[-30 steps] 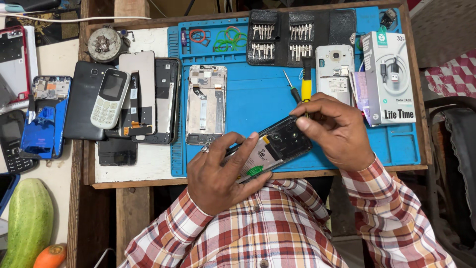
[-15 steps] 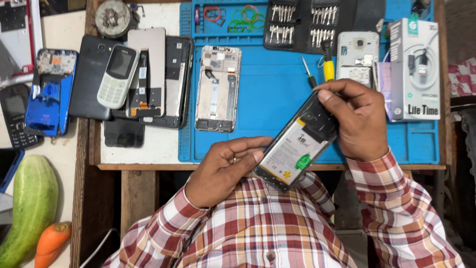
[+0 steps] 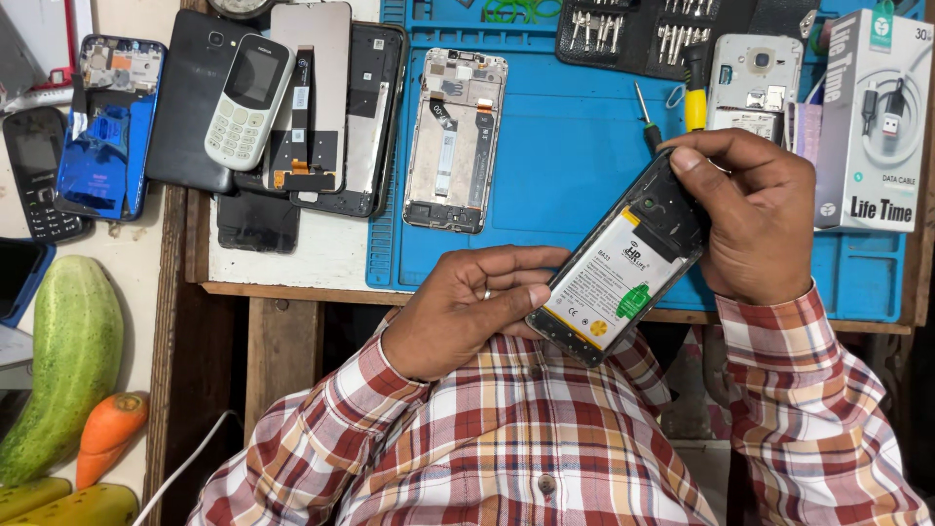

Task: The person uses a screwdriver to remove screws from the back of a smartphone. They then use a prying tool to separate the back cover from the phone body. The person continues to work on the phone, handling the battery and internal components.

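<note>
Both hands clamp an opened black phone with a white battery [image 3: 620, 276], tilted toward one o'clock above the blue mat [image 3: 555, 146]: left hand [image 3: 467, 307] steadies its lower end, right hand [image 3: 750, 209] grips the top, exposing the back.

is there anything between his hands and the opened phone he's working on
Nothing visible does. The left hand grips the lower end of the opened phone and the right hand holds its top end directly, bare fingers on the frame. The screwdriver lies apart on the blue mat, behind the phone.
</note>
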